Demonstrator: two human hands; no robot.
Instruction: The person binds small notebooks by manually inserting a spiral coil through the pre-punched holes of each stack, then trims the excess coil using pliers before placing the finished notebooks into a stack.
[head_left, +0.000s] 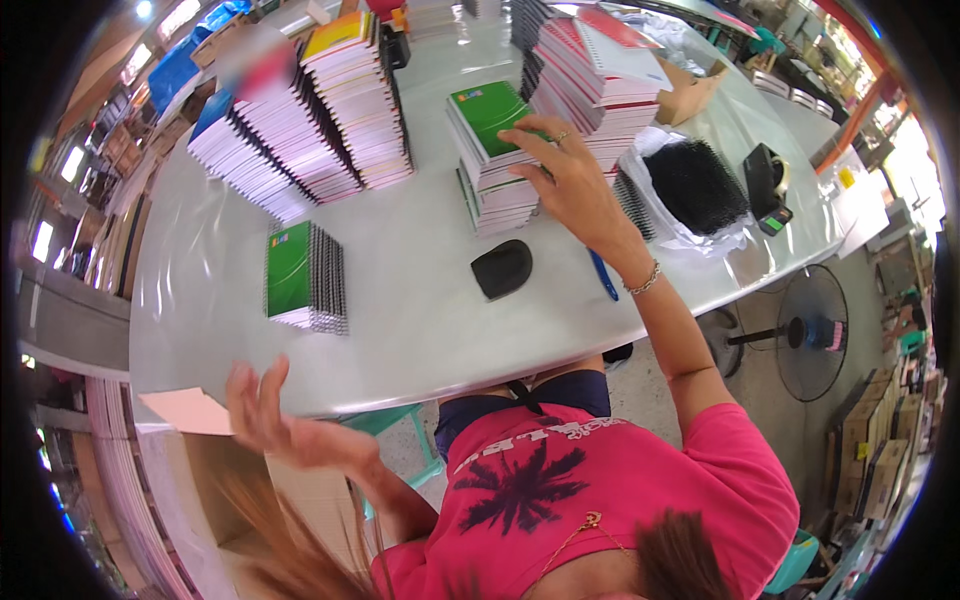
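My right hand (575,185) reaches over a stack of green-covered notebook blocks (490,130), its thumb and fingers apart at the top cover's right edge. No coil shows on this stack. My left hand (275,415), slightly blurred, is raised at the table's near left edge with fingers spread. Beside it lies a pink sheet (188,410); I cannot tell whether they touch. A small pile of green spiral-bound notebooks (290,270) sits farther in on the left. Between the two green piles, nearer me, lies a black rounded flat piece (503,270).
Tall notebook stacks (355,110) stand at the back left, more red-covered ones (600,75) at the back right. A blue pen (603,275), black wire coils (695,185) in white plastic and a black tape dispenser (765,190) lie right. A fan (810,332) stands beyond the table's right edge.
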